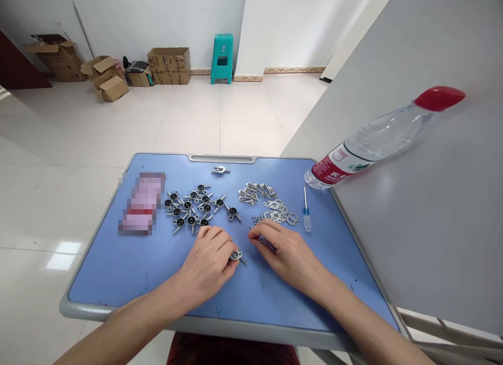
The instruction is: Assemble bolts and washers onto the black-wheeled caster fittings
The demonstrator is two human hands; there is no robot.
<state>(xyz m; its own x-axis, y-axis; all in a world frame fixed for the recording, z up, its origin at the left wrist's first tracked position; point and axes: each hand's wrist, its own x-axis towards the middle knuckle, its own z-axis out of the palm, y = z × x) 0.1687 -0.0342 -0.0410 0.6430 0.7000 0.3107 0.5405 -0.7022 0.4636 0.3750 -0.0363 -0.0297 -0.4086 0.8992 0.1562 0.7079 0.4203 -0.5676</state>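
My left hand [214, 255] is closed around a small metal fitting [236, 255] with an oval plate and a pin sticking out to the right. To its right, my right hand [285, 249] has its fingers curled together, and what lies between the fingertips is hidden. Just beyond those fingertips are tiny screws [257, 218], with more small metal bits under the palm. Flat oval metal plates [277, 214] lie behind that hand, and several shiny teardrop-shaped pieces [255, 192] sit farther back. Beyond my left hand spread several metal fittings with black round centres [191, 205].
A blue-handled screwdriver [307, 218] lies at the right, near a red-capped water bottle [365, 139]. One separate metal part [220, 170] is at the far edge of the blue table [129, 270]. A blurred pinkish packet [143, 202] lies left. Cardboard boxes [168, 66] and a teal stool [222, 58] stand by the wall.
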